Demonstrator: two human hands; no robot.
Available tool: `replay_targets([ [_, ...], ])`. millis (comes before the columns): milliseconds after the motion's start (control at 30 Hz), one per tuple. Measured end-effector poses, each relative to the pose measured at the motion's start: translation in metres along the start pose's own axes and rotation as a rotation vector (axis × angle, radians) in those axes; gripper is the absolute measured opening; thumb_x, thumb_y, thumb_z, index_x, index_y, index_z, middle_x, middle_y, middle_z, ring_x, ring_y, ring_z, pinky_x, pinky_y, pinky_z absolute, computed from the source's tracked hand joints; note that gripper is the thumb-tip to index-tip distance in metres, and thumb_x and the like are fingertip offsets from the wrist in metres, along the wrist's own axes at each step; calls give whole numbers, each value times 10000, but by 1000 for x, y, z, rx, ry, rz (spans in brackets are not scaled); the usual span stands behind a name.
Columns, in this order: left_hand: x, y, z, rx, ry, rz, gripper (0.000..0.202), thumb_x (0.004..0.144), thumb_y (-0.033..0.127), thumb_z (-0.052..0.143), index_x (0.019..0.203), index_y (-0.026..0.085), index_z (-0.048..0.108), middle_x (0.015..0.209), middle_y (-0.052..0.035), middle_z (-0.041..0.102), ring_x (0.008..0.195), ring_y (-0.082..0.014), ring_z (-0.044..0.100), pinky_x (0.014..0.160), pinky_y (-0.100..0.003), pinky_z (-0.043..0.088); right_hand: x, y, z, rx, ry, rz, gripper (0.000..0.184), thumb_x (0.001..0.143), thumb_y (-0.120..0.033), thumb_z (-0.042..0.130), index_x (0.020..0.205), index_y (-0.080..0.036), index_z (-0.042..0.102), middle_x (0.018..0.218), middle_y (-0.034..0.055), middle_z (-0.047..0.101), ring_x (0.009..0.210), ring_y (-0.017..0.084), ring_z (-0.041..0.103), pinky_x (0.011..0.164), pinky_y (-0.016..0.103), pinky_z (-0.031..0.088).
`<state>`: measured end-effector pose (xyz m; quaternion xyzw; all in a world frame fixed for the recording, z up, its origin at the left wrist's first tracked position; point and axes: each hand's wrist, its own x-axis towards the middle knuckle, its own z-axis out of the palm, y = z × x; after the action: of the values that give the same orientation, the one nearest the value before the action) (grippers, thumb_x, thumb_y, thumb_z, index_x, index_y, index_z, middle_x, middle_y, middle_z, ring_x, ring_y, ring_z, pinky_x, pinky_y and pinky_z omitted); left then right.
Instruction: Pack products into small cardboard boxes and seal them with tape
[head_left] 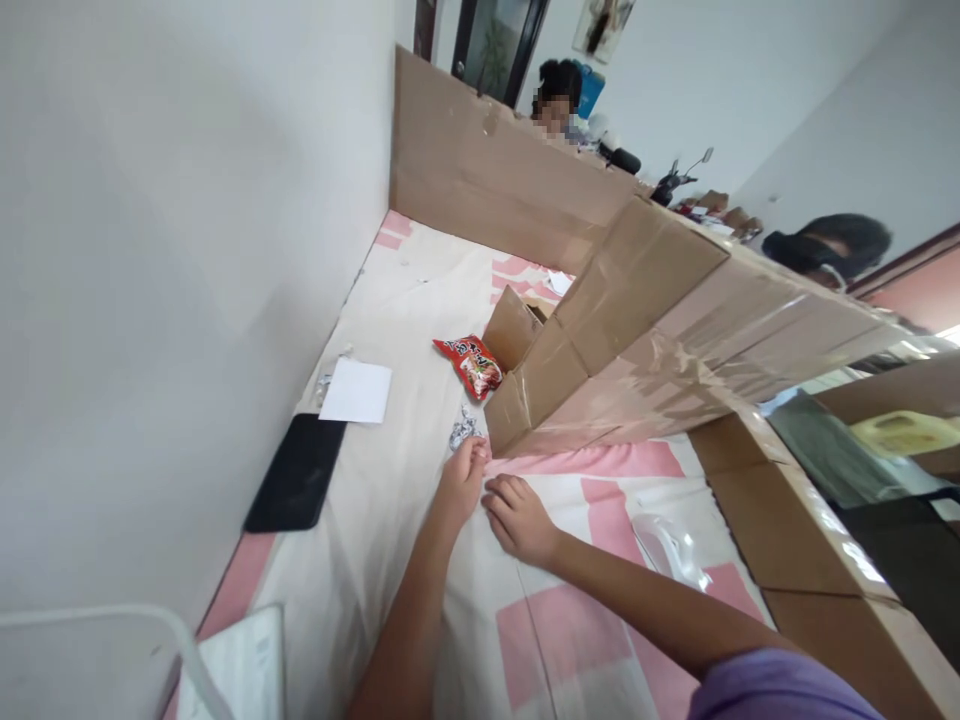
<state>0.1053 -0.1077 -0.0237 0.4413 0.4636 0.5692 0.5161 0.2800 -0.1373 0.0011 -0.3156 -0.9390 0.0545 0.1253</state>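
My left hand reaches forward over the pink-and-cream cloth, its fingertips pinched together beside a crumpled silver foil wrapper; what they pinch is too small to make out. My right hand rests knuckles-up on the cloth just beside the left, fingers curled under. Both hands sit at the foot of a taped cardboard partition. A red snack packet lies a little beyond the foil, next to a small open cardboard box.
A white wall runs along the left. A white paper sheet and a black flat pad lie near it. A clear plastic piece lies right of my forearm. Cardboard walls enclose the far and right sides; other people sit behind them.
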Motion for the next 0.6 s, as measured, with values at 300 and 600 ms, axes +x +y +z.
replay_targets([
  [300, 2, 0, -12, -62, 228, 15, 244, 901, 392, 547, 1008, 195, 642, 906, -71, 715, 850, -204, 693, 818, -336, 546, 63, -21, -18, 66, -58, 14, 223, 820, -195, 573, 956, -255, 739, 1028, 139, 690, 973, 329, 607, 832, 513, 525],
  [600, 3, -4, -11, -117, 323, 15, 271, 824, 410, 594, 995, 200, 591, 824, -36, 672, 748, -171, 646, 644, -266, 503, 270, 41, -92, 167, 400, 547, 480, 808, -81, 692, 1279, -62, 604, 1446, 280, 497, 1432, 406, 369, 1208, 672, 190],
])
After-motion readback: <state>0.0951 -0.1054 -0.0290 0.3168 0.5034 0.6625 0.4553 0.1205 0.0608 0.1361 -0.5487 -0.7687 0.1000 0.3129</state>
